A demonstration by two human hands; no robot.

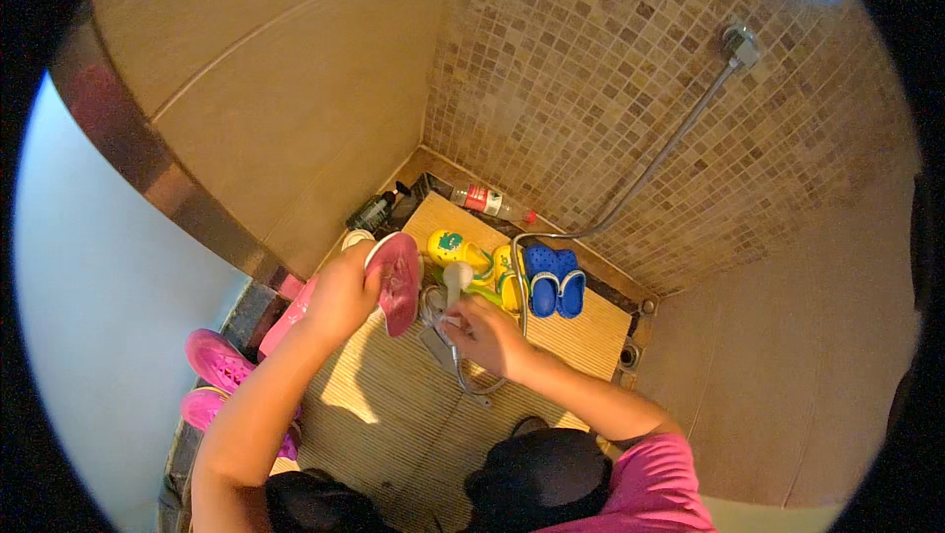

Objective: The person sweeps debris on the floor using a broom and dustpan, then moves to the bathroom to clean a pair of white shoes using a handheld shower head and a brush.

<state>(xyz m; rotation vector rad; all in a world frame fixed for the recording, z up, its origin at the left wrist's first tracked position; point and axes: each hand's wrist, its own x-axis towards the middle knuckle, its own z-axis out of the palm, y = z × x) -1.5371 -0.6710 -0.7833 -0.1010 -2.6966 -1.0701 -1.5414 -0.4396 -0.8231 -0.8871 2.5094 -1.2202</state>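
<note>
My left hand (343, 293) grips a pink shoe (401, 278) with a pale rim, which is tilted on its side. Close to its right, my right hand (480, 334) has its fingers bent around the end of a pale-headed brush (457, 282); the fingertips are partly blurred. A hand shower (443, 348) with a metal hose lies below and beside the right hand. Past the hands are yellow clogs (458, 252) with green trim, and blue clogs (557, 282) stand side by side to their right.
A dark pump bottle (373, 212) and a clear plastic bottle (491, 202) with a red label lie by the wall. Bright pink shoes (218, 363) rest on the ledge at left. The shower hose (664, 153) hangs from the mosaic wall. A drain pipe opening (629, 357) is at right.
</note>
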